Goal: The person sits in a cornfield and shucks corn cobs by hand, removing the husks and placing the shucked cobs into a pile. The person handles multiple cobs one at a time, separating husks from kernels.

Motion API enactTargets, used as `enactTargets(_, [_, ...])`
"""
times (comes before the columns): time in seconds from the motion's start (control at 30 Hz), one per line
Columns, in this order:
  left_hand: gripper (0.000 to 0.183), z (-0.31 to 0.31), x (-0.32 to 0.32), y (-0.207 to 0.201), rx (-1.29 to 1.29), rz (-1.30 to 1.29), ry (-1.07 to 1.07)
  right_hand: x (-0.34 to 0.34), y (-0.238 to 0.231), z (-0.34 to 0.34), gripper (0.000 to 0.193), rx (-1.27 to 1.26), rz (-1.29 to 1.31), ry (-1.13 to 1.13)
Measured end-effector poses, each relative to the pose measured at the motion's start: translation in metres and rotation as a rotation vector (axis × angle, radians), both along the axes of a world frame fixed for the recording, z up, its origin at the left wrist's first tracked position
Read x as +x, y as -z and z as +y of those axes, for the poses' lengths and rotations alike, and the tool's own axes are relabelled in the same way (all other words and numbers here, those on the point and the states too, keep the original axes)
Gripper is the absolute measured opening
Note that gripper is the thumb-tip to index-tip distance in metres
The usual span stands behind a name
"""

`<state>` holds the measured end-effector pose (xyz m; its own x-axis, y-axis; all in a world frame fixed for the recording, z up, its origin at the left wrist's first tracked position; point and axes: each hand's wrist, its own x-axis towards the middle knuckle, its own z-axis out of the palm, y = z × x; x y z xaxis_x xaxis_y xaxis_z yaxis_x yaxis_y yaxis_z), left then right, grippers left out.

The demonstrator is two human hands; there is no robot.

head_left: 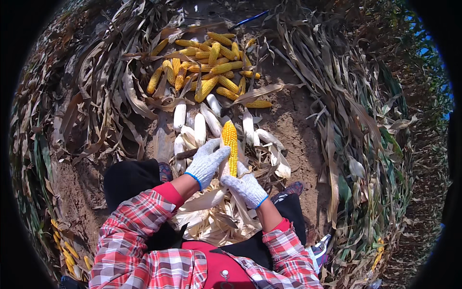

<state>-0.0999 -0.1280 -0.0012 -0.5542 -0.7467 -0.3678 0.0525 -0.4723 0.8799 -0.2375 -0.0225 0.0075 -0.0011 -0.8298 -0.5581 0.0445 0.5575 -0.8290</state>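
Note:
An ear of corn stands nearly upright between my hands, its yellow kernels bare on the front and pale husk pulled down along its left side and base. My left hand, in a white knit glove with a blue cuff, is closed on the husk at the ear's left. Gloved the same way, my right hand is closed round the ear's lower end. Peeled husks pile up below my hands. Just beyond them lie several ears still in pale husks.
A heap of bare yellow ears lies on the soil farther off. Dry cornstalks line both sides. A thin blue stick-like thing lies at the far end. More yellow ears lie at the lower left.

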Motion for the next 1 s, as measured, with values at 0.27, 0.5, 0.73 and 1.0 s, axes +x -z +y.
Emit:
enactTargets(0.27, [0.024,-0.007,0.006,-0.021,-0.036,-0.189,-0.06,-0.004,0.01,0.003,0.048,-0.173,-0.337,0.152])
enactTargets(0.5, [0.018,0.004,0.006,-0.019,-0.025,0.029,-0.087,-0.011,0.004,-0.009,0.043,-0.006,-0.554,0.584])
enactTargets(0.73, [0.011,0.012,0.016,-0.033,-0.223,-0.011,-0.007,-0.063,0.033,-0.021,0.046,-0.293,-0.648,0.81])
enactTargets(1.0, [0.027,0.011,0.021,-0.033,-0.388,-0.088,-0.03,-0.053,0.009,-0.023,0.049,-0.462,-0.29,0.698])
